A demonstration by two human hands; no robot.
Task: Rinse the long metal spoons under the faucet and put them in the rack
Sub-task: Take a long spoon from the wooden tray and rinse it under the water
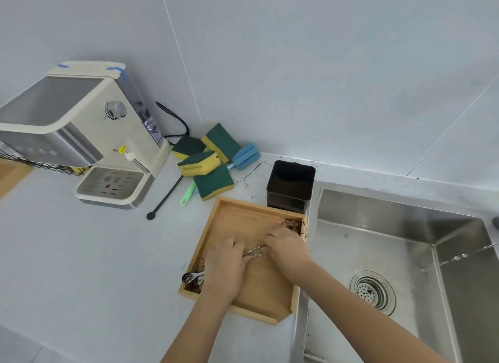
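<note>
Several long metal spoons point(253, 250) lie across a wooden tray point(270, 295) on the counter beside the sink. Their dirty bowls point(192, 277) stick out at the tray's lower left corner, among dark coffee grounds. My left hand point(225, 268) lies over the spoons near the bowls, fingers curled down on the handles. My right hand point(287, 248) covers the other end of the twisted handles and grips them. Only a short stretch of handles shows between the two hands. No faucet is in view.
A steel sink point(391, 254) with a drain strainer point(371, 289) lies to the right. A black square bin point(291, 184) stands behind the tray. Sponges point(208, 157), a black stirrer point(164, 198) and a coffee machine point(89, 136) sit to the left. A wire rack point(32, 163) peeks from behind the machine.
</note>
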